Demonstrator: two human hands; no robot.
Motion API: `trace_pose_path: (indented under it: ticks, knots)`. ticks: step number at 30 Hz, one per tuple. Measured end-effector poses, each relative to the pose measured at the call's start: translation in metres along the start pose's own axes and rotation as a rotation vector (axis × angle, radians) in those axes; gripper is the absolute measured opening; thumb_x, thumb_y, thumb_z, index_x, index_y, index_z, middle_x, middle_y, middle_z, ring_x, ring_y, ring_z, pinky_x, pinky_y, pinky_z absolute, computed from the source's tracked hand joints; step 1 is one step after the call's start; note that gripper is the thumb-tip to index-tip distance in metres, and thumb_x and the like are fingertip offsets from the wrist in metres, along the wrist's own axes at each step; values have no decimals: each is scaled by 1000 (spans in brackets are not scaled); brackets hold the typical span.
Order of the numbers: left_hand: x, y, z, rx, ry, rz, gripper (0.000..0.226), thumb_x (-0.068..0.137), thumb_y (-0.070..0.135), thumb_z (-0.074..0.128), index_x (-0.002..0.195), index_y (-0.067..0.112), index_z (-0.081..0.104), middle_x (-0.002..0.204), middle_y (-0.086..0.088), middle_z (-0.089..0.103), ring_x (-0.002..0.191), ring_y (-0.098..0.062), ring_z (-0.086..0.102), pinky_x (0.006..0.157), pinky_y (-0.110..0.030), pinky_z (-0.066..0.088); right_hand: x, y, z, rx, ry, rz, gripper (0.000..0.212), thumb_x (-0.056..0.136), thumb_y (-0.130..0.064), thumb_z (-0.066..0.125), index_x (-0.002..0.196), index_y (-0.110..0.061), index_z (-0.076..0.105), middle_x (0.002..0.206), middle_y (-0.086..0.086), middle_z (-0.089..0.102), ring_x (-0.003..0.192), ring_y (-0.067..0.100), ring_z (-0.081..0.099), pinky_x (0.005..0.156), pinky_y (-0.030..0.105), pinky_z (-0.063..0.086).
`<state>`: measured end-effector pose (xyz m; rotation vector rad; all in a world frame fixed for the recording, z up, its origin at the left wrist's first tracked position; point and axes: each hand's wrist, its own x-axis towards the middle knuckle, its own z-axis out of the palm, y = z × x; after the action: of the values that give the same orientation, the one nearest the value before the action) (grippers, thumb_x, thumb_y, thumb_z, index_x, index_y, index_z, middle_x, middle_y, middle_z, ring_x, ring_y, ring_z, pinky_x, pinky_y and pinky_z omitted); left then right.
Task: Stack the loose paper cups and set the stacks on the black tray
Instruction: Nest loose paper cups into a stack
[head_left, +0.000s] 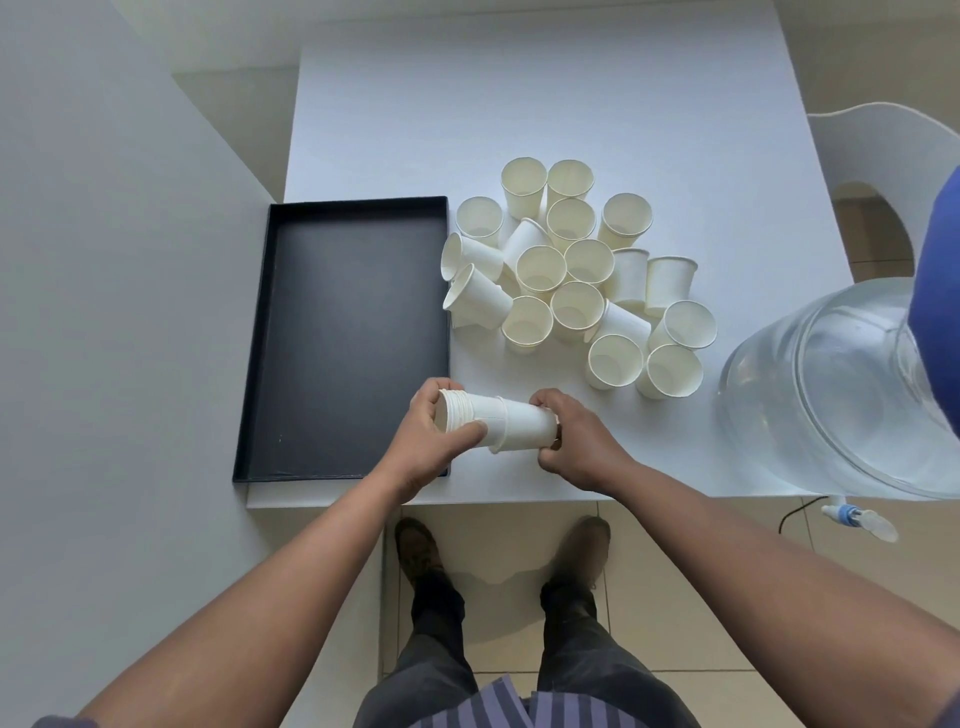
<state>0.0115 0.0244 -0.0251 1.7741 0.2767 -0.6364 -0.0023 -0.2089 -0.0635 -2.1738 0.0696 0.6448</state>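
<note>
I hold a stack of white paper cups lying sideways above the table's front edge, rims pointing left. My left hand grips the rim end of the stack. My right hand closes around the bottom end. The black tray lies empty on the left of the table, just beside my left hand. A heap of several loose paper cups sits to the right of the tray, some upright, some tipped on their sides.
A white table holds everything. A big clear water jug with a blue cap and a tap stands at the table's right front corner. A white chair is at the right. My feet stand on the tiled floor below.
</note>
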Motion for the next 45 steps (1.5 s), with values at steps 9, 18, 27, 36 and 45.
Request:
trace_pose_path:
  ticks: [9, 18, 27, 36, 45]
  knots:
    - [1, -3, 14, 7, -130, -28, 61, 72, 48, 88, 119, 34, 51, 106, 0, 61, 85, -14, 62, 63, -21, 53, -13, -10, 4, 40, -26, -92, 58, 71, -12, 70, 120, -39, 54, 102, -8, 62, 83, 12, 66, 70, 27, 53]
    - [6, -2, 37, 3, 13, 6, 56, 63, 47, 85, 107, 36, 53, 105, 0, 63, 85, -15, 64, 77, -37, 60, -19, -1, -9, -318, 249, -86, 77, 79, -14, 67, 149, -29, 36, 145, -6, 32, 122, 21, 47, 81, 34, 51]
    - [8, -3, 36, 18, 54, 11, 48, 75, 36, 86, 108, 38, 52, 107, 0, 62, 87, -14, 64, 61, -18, 53, -6, 10, -40, -478, 369, 258, 31, 94, -30, 50, 123, -22, 56, 110, 3, 59, 96, 31, 59, 65, 34, 41]
    - [6, 2, 31, 10, 104, 7, 47, 77, 38, 87, 107, 42, 52, 107, 3, 63, 84, -15, 63, 48, -15, 47, -20, 11, -24, -484, 352, 122, 32, 100, -48, 46, 114, -20, 52, 119, 3, 53, 105, 33, 52, 69, 41, 50]
    - [10, 15, 11, -83, 136, 94, 58, 61, 49, 85, 108, 34, 55, 105, 2, 63, 81, -2, 65, 66, -23, 57, -23, 12, -11, -338, 287, -73, 38, 87, -32, 68, 111, -13, 45, 132, 5, 52, 103, 37, 55, 67, 36, 40]
